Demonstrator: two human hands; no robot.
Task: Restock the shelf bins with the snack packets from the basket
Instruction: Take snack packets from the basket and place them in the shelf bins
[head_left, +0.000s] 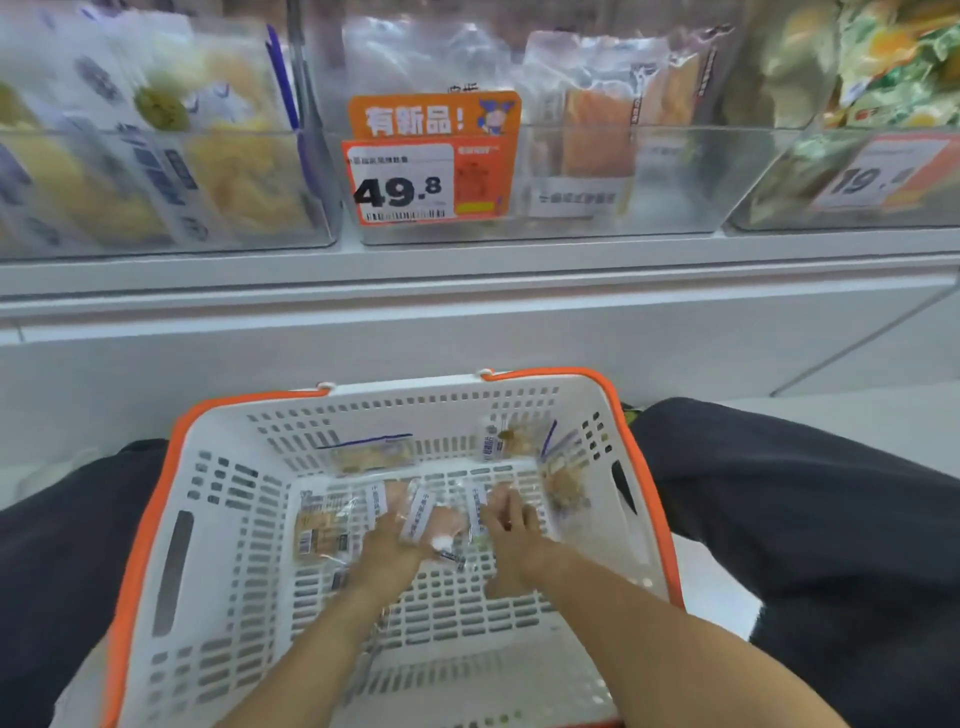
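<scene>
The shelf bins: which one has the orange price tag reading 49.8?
The middle bin, straight above the basket. Its orange tag shows 49.8; the right bin's tag starts with 19, and the left bin shows none.

Packets (431, 519) in basket (218, 519) below bins (571, 208)

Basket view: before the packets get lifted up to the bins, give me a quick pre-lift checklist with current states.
1. Both hands in the white basket: ok; left hand and right hand are on the pink snack packets.
2. Firm grip on packets: cannot tell; the fingers are blurred.
3. Room in the middle bin behind the 49.8 price tag: ok; its front is sparsely filled.
4. Packets match that bin's stock: cannot tell.
5. Basket steady between the knees: ok.
</scene>
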